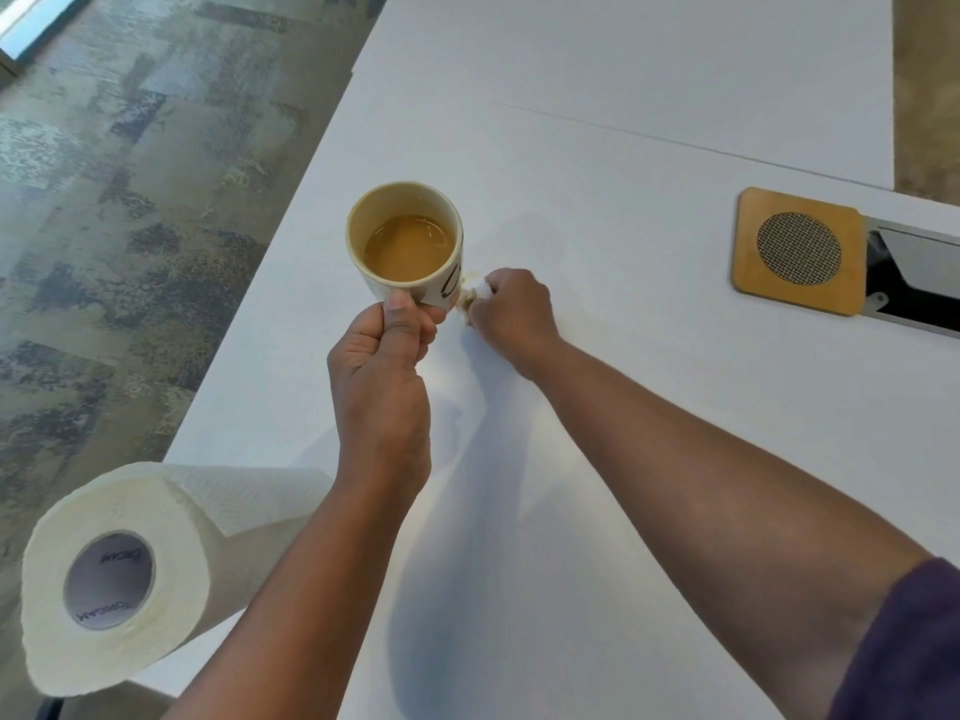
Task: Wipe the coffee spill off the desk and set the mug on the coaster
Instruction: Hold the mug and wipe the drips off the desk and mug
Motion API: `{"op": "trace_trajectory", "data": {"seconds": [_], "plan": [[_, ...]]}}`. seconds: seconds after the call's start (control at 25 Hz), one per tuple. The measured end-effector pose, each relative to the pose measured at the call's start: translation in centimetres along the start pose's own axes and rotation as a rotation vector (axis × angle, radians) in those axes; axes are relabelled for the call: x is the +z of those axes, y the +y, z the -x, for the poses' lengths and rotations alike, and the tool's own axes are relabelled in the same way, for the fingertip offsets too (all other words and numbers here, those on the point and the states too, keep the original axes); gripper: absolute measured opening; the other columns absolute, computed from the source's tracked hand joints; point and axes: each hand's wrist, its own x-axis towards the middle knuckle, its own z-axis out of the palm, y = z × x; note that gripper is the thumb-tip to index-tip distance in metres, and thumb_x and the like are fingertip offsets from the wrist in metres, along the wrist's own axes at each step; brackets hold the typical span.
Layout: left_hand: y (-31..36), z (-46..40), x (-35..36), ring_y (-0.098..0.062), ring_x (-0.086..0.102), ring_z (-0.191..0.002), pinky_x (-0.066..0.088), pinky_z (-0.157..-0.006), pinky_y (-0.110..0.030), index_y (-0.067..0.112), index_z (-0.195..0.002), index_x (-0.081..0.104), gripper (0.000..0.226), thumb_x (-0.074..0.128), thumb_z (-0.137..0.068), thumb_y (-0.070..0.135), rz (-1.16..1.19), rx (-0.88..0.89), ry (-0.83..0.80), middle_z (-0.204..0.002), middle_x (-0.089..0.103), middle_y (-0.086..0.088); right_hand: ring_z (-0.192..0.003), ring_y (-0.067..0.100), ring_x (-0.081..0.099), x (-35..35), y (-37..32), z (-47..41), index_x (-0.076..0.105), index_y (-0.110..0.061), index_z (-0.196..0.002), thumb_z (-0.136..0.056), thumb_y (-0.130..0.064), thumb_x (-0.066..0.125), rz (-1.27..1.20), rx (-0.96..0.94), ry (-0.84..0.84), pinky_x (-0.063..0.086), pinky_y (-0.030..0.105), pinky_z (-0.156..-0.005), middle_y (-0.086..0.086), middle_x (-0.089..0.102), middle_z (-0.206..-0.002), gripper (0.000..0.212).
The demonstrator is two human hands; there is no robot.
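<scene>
A cream mug (405, 241) half full of milky coffee hangs above the white desk (597, 174), held by its handle in my left hand (384, 366). Just right of the mug, my right hand (511, 311) presses a wadded, coffee-stained paper towel (475, 296) onto the desk. A faint brownish stain shows around the wad, partly hidden by the mug and my fingers. The square wooden coaster (753, 283) with a round metal mesh centre lies flat at the right, well apart from both hands.
A roll of paper towels (124, 563) lies on its side at the desk's near left corner. A metal cable slot (919, 272) opens in the desk right behind the coaster. The desk's left edge drops to patterned carpet (130, 200).
</scene>
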Motion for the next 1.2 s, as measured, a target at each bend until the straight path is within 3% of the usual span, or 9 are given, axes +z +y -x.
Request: {"op": "trace_trajectory", "data": {"seconds": [0.04, 0.12, 0.24, 0.32, 0.48, 0.68, 0.88, 1.0, 1.2], "plan": [[0.0, -0.1, 0.0, -0.009, 0.058, -0.087, 0.048, -0.086, -0.022, 0.024, -0.077, 0.07, 0.038, 0.049, -0.108, 0.031, 0.003, 0.001, 0.002, -0.087, 0.069, -0.001, -0.072, 0.024, 0.062, -0.5, 0.0, -0.1, 0.063, -0.022, -0.076, -0.078, -0.011, 0.063, -0.145, 0.042, 0.012, 0.052, 0.031, -0.058, -0.001, 0.064, -0.075, 0.011], [-0.1, -0.2, -0.1, -0.009, 0.057, -0.086, 0.047, -0.086, -0.023, 0.025, -0.076, 0.071, 0.039, 0.049, -0.108, 0.03, 0.005, -0.001, 0.009, -0.087, 0.07, 0.001, -0.074, 0.021, 0.07, -1.5, 0.5, -0.7, 0.072, -0.025, -0.09, -0.076, -0.002, 0.065, -0.334, 0.111, 0.006, 0.06, 0.032, -0.066, 0.002, 0.073, -0.087, 0.027], [-0.1, -0.3, -0.3, -0.009, 0.057, -0.086, 0.047, -0.087, -0.023, 0.026, -0.073, 0.072, 0.042, 0.049, -0.108, 0.031, 0.008, -0.002, 0.011, -0.087, 0.069, 0.0, -0.058, 0.011, 0.067, -2.5, 0.9, -1.7, 0.073, -0.019, -0.085, -0.078, 0.002, 0.07, -0.417, 0.117, -0.045, 0.056, 0.024, -0.059, 0.003, 0.073, -0.078, 0.022], [-0.1, -0.4, -0.4, -0.009, 0.056, -0.086, 0.047, -0.087, -0.023, 0.026, -0.073, 0.071, 0.042, 0.048, -0.108, 0.03, 0.005, -0.001, 0.012, -0.087, 0.07, 0.001, -0.065, 0.014, 0.069, -2.9, 1.0, -2.3, 0.072, -0.017, -0.085, -0.078, 0.004, 0.073, -0.424, 0.117, -0.06, 0.06, 0.027, -0.064, 0.004, 0.072, -0.083, 0.022], [-0.1, -0.4, -0.5, -0.01, 0.057, -0.087, 0.046, -0.086, -0.023, 0.025, -0.073, 0.069, 0.041, 0.048, -0.108, 0.03, 0.003, -0.011, 0.017, -0.087, 0.07, 0.001, -0.087, 0.024, 0.074, -3.2, 1.7, -2.9, 0.072, -0.018, -0.074, -0.079, 0.005, 0.069, -0.241, 0.061, 0.054, 0.064, 0.037, -0.071, 0.003, 0.072, -0.087, 0.024], [-0.2, -0.1, -0.5, -0.008, 0.058, -0.085, 0.049, -0.08, -0.016, 0.018, -0.083, 0.071, 0.036, 0.048, -0.108, 0.03, 0.003, -0.018, 0.01, -0.079, 0.068, 0.007, -0.074, 0.012, 0.065, -3.4, 2.1, -2.8, 0.074, -0.014, -0.075, -0.077, -0.007, 0.063, -0.019, -0.04, 0.102, 0.051, 0.022, -0.058, -0.004, 0.073, -0.079, 0.013], [-0.2, -0.1, -0.5, -0.009, 0.057, -0.086, 0.048, -0.083, -0.02, 0.022, -0.078, 0.07, 0.037, 0.048, -0.108, 0.03, 0.005, -0.014, 0.008, -0.083, 0.068, 0.003, -0.084, 0.018, 0.064, -3.7, 3.1, -2.6, 0.075, -0.006, -0.089, -0.077, -0.006, 0.071, 0.132, -0.206, 0.037, 0.052, 0.029, -0.073, 0.009, 0.069, -0.096, 0.013], [-0.2, -0.3, -0.5, -0.009, 0.058, -0.088, 0.047, -0.084, -0.021, 0.023, -0.075, 0.069, 0.039, 0.049, -0.108, 0.03, 0.004, -0.011, 0.008, -0.085, 0.069, 0.002, -0.078, 0.028, 0.061, -3.6, 3.3, -2.9, 0.07, 0.003, -0.08, -0.08, -0.007, 0.064, 0.248, -0.276, 0.072, 0.053, 0.038, -0.071, 0.015, 0.069, -0.083, 0.012], [-0.5, -0.4, -0.7, -0.008, 0.059, -0.087, 0.049, -0.085, -0.022, 0.024, -0.075, 0.069, 0.039, 0.049, -0.108, 0.03, 0.004, -0.01, 0.004, -0.085, 0.069, 0.002, -0.081, 0.02, 0.064, -3.4, 2.3, -3.8, 0.073, -0.022, -0.088, -0.083, -0.019, 0.066, 0.26, -0.241, 0.112, 0.051, 0.031, -0.073, -0.008, 0.069, -0.078, 0.009]]}}
